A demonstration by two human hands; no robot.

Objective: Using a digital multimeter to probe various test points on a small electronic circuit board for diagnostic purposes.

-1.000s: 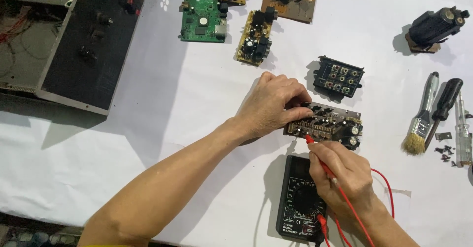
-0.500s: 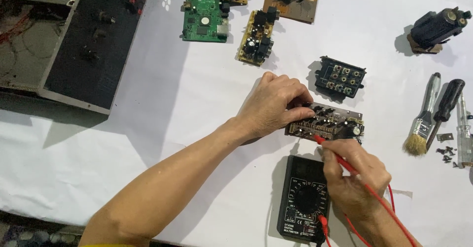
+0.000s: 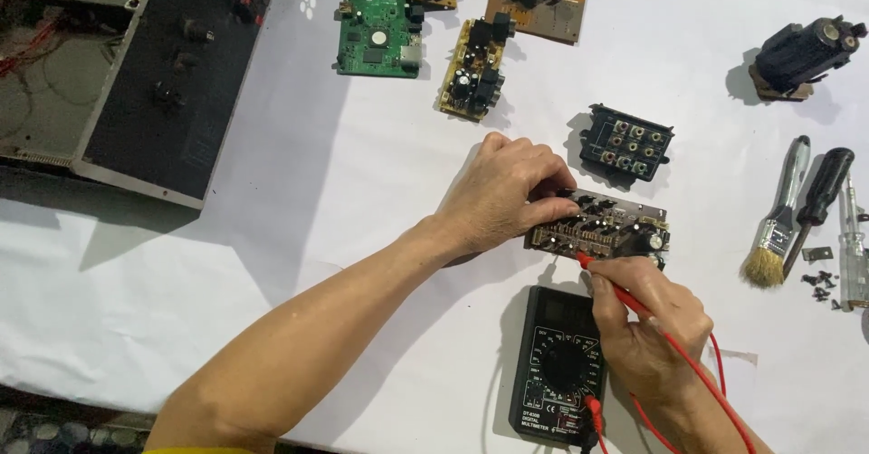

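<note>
At centre frame, the left hand [image 3: 503, 193] reaches in from lower left, palm down, fingers curled gripping the board [image 3: 605, 229], while the right hand [image 3: 644, 327], over the multimeter [image 3: 554, 374] at lower centre, pinches a red probe [image 3: 611, 287] tip-down against the board's near edge.

Green circuit board [image 3: 378, 36], paintbrush [image 3: 777, 229], screwdriver [image 3: 820, 202], perhaps loose screws [image 3: 820, 284].
</note>
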